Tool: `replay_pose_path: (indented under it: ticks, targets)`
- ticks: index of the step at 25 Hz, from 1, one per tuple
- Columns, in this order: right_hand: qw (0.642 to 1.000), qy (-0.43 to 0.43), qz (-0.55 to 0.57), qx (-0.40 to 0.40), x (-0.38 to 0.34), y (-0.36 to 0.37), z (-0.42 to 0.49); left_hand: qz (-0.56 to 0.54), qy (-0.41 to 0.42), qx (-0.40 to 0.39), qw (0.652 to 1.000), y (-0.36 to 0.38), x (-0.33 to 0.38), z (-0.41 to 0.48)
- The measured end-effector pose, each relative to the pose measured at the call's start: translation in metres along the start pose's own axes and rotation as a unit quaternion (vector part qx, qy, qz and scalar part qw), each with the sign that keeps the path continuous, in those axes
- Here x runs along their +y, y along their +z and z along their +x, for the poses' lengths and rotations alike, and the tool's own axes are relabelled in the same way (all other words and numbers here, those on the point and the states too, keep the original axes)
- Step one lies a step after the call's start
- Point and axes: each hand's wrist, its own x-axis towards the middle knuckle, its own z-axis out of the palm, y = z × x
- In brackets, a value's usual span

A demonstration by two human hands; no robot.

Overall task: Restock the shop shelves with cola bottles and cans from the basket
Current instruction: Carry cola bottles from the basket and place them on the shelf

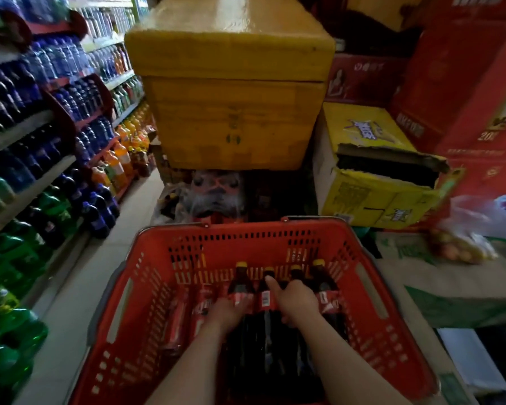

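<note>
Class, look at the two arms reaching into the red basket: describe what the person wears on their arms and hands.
Nothing shows on them. The left hand and right hand are bare, with no gloves, and no rings can be made out. Both forearms are uncovered to the bottom edge of the picture: no sleeve, watch or bracelet is in view.

Red plastic basket (362,258) with slotted walls, near the shelves (41,171) of bottled drinks. Inside: four cola bottles (240,283) lying flat side by side, yellow caps pointing away, red labels, dark liquid. Red cola cans (178,320) lie left of them.
</note>
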Motion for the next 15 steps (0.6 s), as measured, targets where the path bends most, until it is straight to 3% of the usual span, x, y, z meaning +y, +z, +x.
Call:
replay_pose_path:
  ticks: [3, 5, 8, 10, 11, 15]
  targets:
    - [0.994, 0.015, -0.103, -0.031, -0.004, -0.003, -0.004, -0.087, 0.006, 0.001, 0.996, 0.0, -0.006, 0.003]
    - [0.992, 0.017, -0.108, -0.069, -0.006, -0.006, -0.006, -0.134, -0.005, 0.004, 0.991, -0.005, -0.007, 0.002]
    - [0.989, 0.042, 0.042, -0.133, 0.001, -0.001, -0.006, -0.169, -0.033, 0.005, 0.985, -0.011, -0.015, 0.005]
    - [0.976, 0.061, 0.164, -0.132, 0.009, 0.008, -0.007, -0.171, -0.051, -0.016, 0.984, -0.016, -0.021, 0.008]
    - [0.976, 0.052, 0.173, -0.124, 0.012, 0.013, -0.006, -0.162, -0.051, -0.021, 0.985, -0.018, -0.027, 0.011]
    - [0.996, -0.004, 0.022, -0.083, 0.017, 0.028, -0.003, -0.158, -0.05, -0.024, 0.986, -0.023, -0.038, 0.013]
